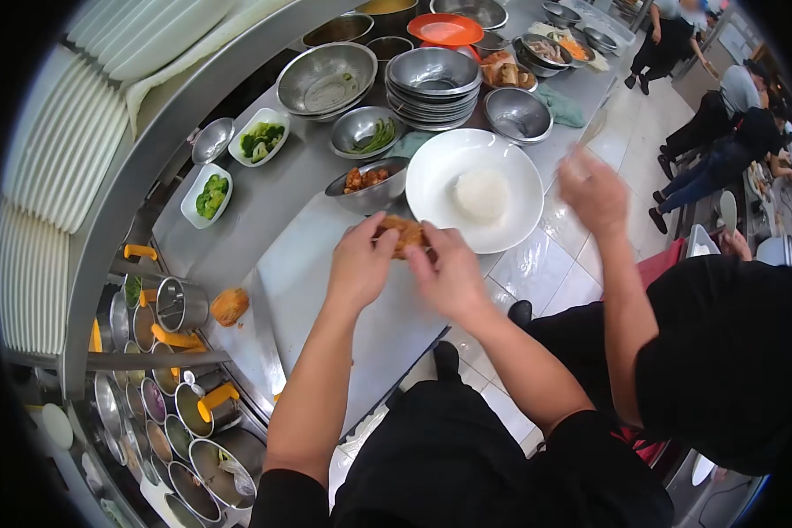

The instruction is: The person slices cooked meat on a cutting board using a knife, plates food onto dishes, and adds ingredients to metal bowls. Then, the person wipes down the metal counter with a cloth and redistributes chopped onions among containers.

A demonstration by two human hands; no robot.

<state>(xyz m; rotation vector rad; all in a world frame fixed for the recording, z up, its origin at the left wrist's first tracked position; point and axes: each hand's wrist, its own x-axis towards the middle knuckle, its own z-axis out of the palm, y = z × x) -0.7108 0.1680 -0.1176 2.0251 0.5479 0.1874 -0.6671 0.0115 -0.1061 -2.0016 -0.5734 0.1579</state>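
Observation:
Both my left hand and my right hand hold a browned, crumb-coated fried piece between their fingers, just above the white cutting board. Right behind it is a white plate with a round mound of rice. A steel bowl with reddish-brown chunks stands beside the plate. Another fried piece lies at the left, near a long knife.
A co-worker's hand reaches in right of the plate. Steel bowls are stacked behind. Two white dishes of broccoli stand at the left, above ingredient tins. Several people stand at the upper right.

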